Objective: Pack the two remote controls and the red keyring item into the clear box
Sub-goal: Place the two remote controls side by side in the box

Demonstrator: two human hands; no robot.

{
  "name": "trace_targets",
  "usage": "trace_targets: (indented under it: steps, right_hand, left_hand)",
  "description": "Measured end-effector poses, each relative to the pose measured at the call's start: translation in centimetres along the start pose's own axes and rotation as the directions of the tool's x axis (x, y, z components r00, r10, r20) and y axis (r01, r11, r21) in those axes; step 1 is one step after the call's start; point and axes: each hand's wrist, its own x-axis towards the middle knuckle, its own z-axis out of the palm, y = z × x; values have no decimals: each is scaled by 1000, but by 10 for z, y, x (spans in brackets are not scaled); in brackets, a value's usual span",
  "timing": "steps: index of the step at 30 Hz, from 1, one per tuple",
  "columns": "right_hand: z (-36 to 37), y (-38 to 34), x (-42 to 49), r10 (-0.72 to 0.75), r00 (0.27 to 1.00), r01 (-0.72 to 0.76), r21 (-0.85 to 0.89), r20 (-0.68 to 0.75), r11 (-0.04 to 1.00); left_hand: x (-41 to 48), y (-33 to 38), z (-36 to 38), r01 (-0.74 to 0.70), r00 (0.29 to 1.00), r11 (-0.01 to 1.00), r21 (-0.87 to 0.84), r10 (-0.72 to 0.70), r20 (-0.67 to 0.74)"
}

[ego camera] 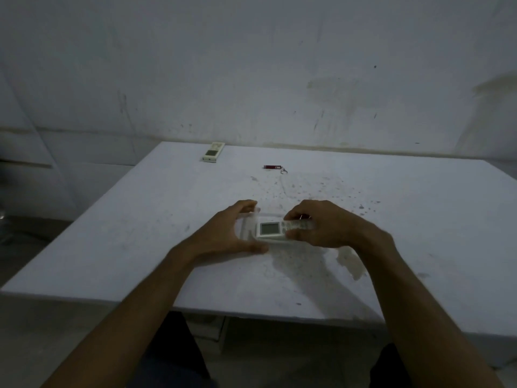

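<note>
Filling dim room: stained table point(391, 219).

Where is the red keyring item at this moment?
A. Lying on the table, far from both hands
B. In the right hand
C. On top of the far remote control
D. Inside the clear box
A: the red keyring item lies alone on the table, beyond the clear box that both hands hold, and right of the far remote control.

We see a white speckled table point(391, 219), on it our clear box point(247, 228), a far remote point(212, 152), a red keyring item point(272, 167).
</note>
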Motion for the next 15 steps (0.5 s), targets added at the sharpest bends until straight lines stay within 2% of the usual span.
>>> trace_targets:
  steps: [4, 15]
  right_hand:
    - [2, 4, 0, 9, 997, -13, 54, 76, 998]
    - [10, 11, -6, -32, 998, 36, 75, -47, 997]
  left_hand:
    - [2, -1, 3, -24, 999, 1000, -3, 25, 38]
    - [5, -2, 3, -18, 998, 1000, -5, 18, 66]
